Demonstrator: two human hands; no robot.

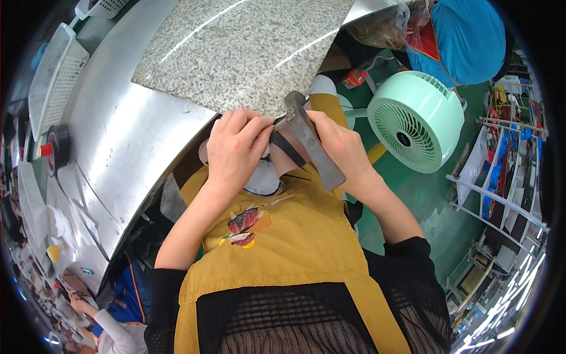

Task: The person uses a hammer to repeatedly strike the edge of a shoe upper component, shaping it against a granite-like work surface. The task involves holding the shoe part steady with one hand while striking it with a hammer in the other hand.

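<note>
A pinkish-brown leather piece (285, 156) with a black band across it is held over my lap, in front of the near edge of the stone slab (236, 56). My left hand (236, 141) is closed, thumb and fingertips pinching the piece's upper edge. In my closed right hand (341, 141) is a dark metal hammer (311, 141) with a long head, flared at its lower end. The hammer's handle is hidden, and the right fingertips are mostly out of sight behind the head. Below the left hand shows a pale grey rounded part (263, 179), partly covered.
The slab lies on a metal worktable (112, 130). White plastic baskets (56, 79) and a black round device with a red knob (56, 150) stand at left. A mint-green fan (413, 121) is close on my right. Another person in blue (463, 41) is at far right.
</note>
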